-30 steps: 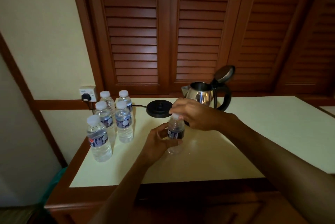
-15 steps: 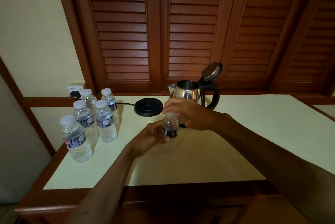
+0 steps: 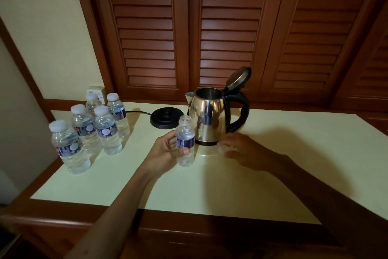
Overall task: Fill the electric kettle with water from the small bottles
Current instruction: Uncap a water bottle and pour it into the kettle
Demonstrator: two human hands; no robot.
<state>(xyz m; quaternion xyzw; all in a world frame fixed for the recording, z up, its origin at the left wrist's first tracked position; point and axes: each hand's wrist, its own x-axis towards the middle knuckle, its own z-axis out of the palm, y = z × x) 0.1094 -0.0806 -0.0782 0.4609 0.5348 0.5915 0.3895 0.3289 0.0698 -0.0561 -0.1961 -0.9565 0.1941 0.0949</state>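
We note the left hand (image 3: 165, 153) gripping an uncapped water bottle (image 3: 185, 143) beside the open-lidded kettle (image 3: 210, 118); the right hand (image 3: 239, 149) pinches a blurred cap (image 3: 223, 148)

kettle (image 3: 210, 120) silver, black handle | bottle (image 3: 185, 143) clear, blue label

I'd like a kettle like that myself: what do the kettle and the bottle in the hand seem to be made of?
The shiny silver electric kettle looks like polished stainless steel, since it mirrors the room; its black handle is probably plastic. The small uncapped clear bottle looks like thin, see-through plastic with a dark label.
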